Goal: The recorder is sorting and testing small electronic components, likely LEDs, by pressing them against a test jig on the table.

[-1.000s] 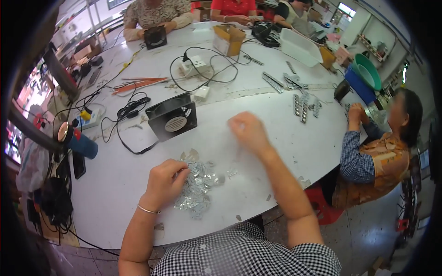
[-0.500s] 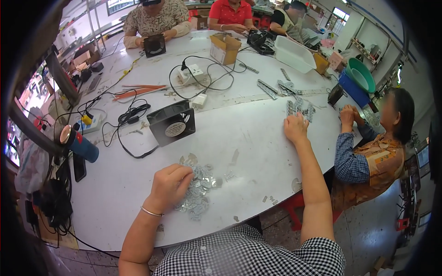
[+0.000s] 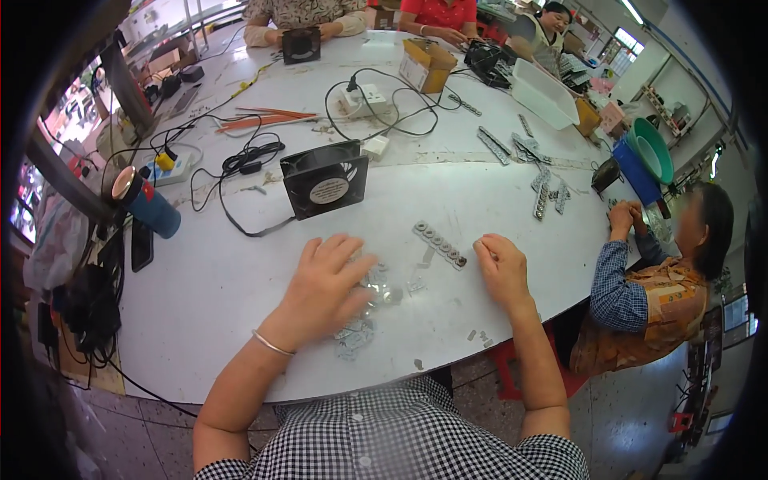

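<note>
My left hand (image 3: 324,284) is open, fingers spread, above a pile of small silvery flat pieces (image 3: 352,340), slightly blurred. It covers part of the pile, and clear shiny bits (image 3: 384,294) show beside its fingertips. To its right, a grey strip with a row of round rings (image 3: 438,243) lies slanted on the white table. Just right of the strip's near end is my right hand (image 3: 504,268), fingers curled together; whether anything is inside them is hidden. A black square fan (image 3: 326,180) stands beyond my left hand, its cable trailing left.
More ring strips (image 3: 542,196) lie at the right. Tangled black cables (image 3: 250,156), a blue tumbler (image 3: 152,208) and a phone (image 3: 142,244) are on the left. A cardboard box (image 3: 426,66) and white tub (image 3: 544,92) stand farther back. A co-worker (image 3: 656,264) sits at right.
My right hand has come back from the far strips toward me, and a ring strip now lies between my hands. My left hand has risen and spread its fingers over the pile.
</note>
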`<state>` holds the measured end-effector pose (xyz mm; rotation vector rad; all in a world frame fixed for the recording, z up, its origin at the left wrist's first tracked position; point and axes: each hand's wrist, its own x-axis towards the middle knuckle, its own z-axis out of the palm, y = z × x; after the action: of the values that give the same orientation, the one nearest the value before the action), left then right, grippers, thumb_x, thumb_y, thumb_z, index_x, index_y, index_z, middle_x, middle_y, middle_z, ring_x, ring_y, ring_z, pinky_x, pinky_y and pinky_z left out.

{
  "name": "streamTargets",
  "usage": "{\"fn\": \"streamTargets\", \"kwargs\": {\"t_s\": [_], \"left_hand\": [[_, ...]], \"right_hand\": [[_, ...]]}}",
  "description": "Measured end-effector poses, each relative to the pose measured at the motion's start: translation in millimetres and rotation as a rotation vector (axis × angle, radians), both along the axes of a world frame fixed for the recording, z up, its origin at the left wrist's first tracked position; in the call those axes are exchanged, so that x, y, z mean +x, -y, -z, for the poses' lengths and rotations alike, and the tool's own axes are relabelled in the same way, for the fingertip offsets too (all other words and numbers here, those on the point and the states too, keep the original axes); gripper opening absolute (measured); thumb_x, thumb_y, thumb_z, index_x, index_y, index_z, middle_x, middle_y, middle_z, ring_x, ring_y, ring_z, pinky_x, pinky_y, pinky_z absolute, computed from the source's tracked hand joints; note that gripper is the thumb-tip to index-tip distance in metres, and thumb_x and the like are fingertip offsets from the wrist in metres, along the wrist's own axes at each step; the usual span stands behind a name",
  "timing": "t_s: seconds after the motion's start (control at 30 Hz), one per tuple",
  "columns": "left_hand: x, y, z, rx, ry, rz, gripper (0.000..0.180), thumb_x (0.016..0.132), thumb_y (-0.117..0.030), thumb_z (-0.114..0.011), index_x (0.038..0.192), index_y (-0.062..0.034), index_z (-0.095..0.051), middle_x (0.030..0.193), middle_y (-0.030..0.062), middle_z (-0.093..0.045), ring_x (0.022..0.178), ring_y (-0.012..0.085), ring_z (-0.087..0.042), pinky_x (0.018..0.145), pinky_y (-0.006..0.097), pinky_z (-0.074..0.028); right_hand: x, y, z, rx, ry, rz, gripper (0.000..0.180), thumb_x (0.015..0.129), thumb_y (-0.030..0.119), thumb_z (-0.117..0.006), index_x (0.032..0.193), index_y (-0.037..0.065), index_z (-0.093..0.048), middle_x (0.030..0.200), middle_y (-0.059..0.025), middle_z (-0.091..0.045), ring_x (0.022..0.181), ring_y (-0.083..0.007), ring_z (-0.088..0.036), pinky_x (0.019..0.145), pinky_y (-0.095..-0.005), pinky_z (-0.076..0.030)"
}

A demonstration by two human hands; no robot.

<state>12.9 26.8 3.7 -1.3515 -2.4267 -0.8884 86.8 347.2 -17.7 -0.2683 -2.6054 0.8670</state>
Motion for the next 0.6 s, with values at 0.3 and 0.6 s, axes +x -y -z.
{"fn": "streamTargets", "kwargs": {"t_s": [0.3, 0.6], "left_hand": [[29, -18, 23, -0.396, -0.031, 0.042, 0.066, 0.087, -0.057, -0.057, 0.137, -0.0138, -0.053, 0.145, 0.0206, -0.042, 0.136, 0.0469, -0.03, 0.106, 0.071, -0.017], [13, -10, 6, -0.099, -0.051, -0.084, 0.059, 0.081, -0.026, -0.071, 0.133, -0.0049, -0.052, 0.137, 0.0232, -0.047, 0.132, 0.0425, -0.039, 0.108, 0.061, -0.025]], "right_hand": [[-46, 46, 30, 0.441, -0.183, -0.1, 0.005, 0.09, 0.009, -0.056, 0.091, 0.005, -0.055, 0.094, -0.0155, -0.062, 0.081, -0.038, -0.059, 0.07, -0.0491, -0.048], [-52, 47, 30, 0.243, -0.237, -0.097, 0.009, 0.093, 0.012, -0.055, 0.091, 0.004, -0.056, 0.079, -0.0172, -0.06, 0.073, -0.0375, -0.059, 0.065, -0.0453, -0.048]]}}
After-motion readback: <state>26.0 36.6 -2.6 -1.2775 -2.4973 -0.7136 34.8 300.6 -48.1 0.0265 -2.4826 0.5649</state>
